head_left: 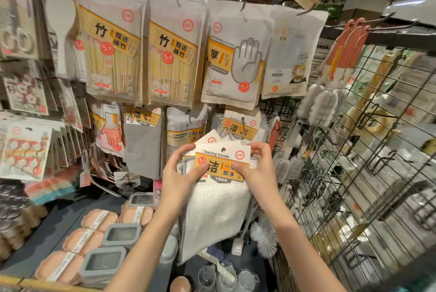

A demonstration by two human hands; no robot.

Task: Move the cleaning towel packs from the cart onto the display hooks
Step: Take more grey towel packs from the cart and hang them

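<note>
I hold a small stack of cleaning towel packs point(214, 206), white cloths with orange-and-white header cards, in front of the display. My left hand point(180, 176) grips the left side of the header cards, thumb on the front label. My right hand point(256, 169) pinches the right side of the cards, fingers curled over the top edge. Just behind and above, more cleaning towel packs point(240, 126) hang on a display hook. The hook itself is mostly hidden by the cards. The cart is not in view.
Bamboo stick packs point(113, 51), disposable gloves point(236, 56) and a cleaning sponge pack point(184, 131) hang around. Grey cloths point(142, 148) hang to the left. A wire grid panel point(377, 150) with brushes stands to the right. Below lies a shelf with pink pads point(99, 221) and grey boxes point(121, 235).
</note>
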